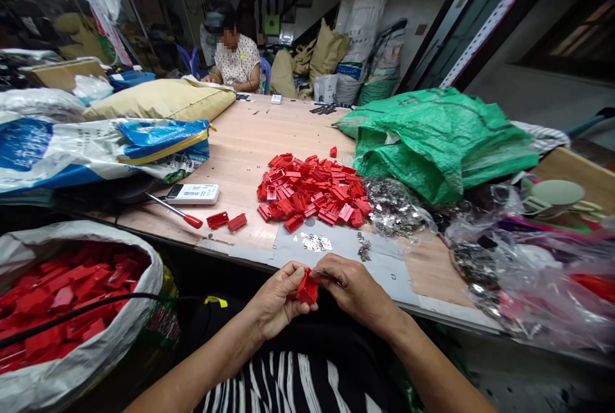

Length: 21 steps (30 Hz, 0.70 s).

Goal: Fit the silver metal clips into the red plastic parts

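My left hand (281, 298) grips a small red plastic housing (307, 287) between thumb and fingers, just off the table's front edge. At the upper end of that housing, my right hand (353, 288) is closed in a pinch; what its fingertips hold is too small to make out. Beyond my hands lies a heap of similar red housings (312, 192). In front of the heap are a patch of small shiny metal pieces (316, 242) and a smaller cluster of darker metal pieces (364, 246), both on a grey sheet (384, 259).
An open sack (158, 266) full of red parts stands at lower left. A red-handled screwdriver (192, 221) and a white box-shaped device (193, 193) lie left on the table. Clear bags of metal pieces (396, 208) and a green sack (442, 137) occupy the right. A person (237, 57) sits opposite.
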Tool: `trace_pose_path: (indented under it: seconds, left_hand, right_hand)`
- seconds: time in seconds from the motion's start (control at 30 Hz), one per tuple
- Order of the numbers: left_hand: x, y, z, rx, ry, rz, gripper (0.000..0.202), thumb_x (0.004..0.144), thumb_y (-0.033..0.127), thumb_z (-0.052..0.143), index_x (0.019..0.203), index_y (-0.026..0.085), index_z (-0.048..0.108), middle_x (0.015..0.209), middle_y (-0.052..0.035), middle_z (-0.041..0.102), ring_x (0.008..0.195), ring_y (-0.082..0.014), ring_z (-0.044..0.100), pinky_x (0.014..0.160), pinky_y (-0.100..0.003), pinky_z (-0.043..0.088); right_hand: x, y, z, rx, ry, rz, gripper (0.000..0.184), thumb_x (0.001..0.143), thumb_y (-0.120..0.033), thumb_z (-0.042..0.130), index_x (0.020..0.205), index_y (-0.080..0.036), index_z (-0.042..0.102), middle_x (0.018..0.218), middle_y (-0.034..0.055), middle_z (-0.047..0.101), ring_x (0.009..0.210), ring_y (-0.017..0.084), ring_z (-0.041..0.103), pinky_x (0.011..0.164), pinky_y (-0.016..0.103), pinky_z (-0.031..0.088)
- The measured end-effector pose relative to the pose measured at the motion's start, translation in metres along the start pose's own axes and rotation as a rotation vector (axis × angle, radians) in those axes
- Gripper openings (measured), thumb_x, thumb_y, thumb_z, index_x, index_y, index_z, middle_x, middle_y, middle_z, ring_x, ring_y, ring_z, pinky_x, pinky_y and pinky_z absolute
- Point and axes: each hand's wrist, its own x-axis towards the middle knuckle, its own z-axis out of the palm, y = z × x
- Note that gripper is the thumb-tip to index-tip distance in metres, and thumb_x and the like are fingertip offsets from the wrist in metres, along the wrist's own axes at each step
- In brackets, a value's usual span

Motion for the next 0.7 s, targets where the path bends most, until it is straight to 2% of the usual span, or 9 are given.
trace_pose_path:
  seconds: [0.13,0.23,0.4,0.53,0.7]
  left_hand:
    - [0.0,0.0,0.0,-0.054,0.011,-0.014,0.024,0.085,0.035,0.063,0.092,0.015,0.053,0.074,-0.0008,0.062,0.052,-0.0083,0.065,0.046,-0.011,0.049]
    - [-0.001,0.003,0.002,-0.074,0.027,-0.031,0.026,0.083,0.036,0.065,0.094,0.016,0.052,0.074,-0.0016,0.063,0.051,-0.0085,0.065,0.046,-0.01,0.049]
    - [-0.003,0.005,0.005,-0.049,0.041,-0.027,0.029,0.081,0.037,0.067,0.096,0.018,0.051,0.071,-0.0019,0.064,0.051,-0.0097,0.065,0.045,-0.011,0.048]
    - [-0.001,0.001,0.003,-0.008,0.017,-0.009,0.029,0.081,0.037,0.067,0.096,0.017,0.052,0.073,-0.0027,0.066,0.05,-0.0109,0.066,0.042,-0.012,0.047]
    - [0.003,-0.001,0.0,0.094,-0.01,0.024,0.028,0.078,0.036,0.07,0.09,0.016,0.054,0.065,-0.001,0.064,0.044,-0.0122,0.063,0.036,-0.014,0.043]
  right_hand:
    - [0.0,-0.001,-0.003,0.065,-0.033,0.016,0.021,0.092,-0.022,0.048,0.088,-0.023,0.069,0.085,0.0045,0.065,0.08,0.017,0.06,0.073,0.028,0.047]
    - [0.0,0.003,-0.005,0.173,0.015,0.083,0.018,0.092,-0.024,0.049,0.094,-0.022,0.067,0.092,0.0051,0.066,0.084,0.017,0.06,0.077,0.029,0.047]
    - [-0.002,0.015,0.0,0.29,0.08,0.258,0.009,0.087,-0.028,0.056,0.083,-0.02,0.058,0.075,-0.0012,0.06,0.069,0.013,0.053,0.063,0.024,0.042]
    - [-0.002,0.022,0.007,0.44,0.02,0.282,0.014,0.083,-0.031,0.06,0.078,-0.02,0.053,0.071,-0.0038,0.052,0.064,0.011,0.046,0.057,0.022,0.037]
    - [-0.001,0.024,0.01,0.493,-0.064,0.262,0.017,0.081,-0.027,0.061,0.079,-0.02,0.046,0.075,-0.0035,0.052,0.069,0.012,0.045,0.063,0.023,0.037]
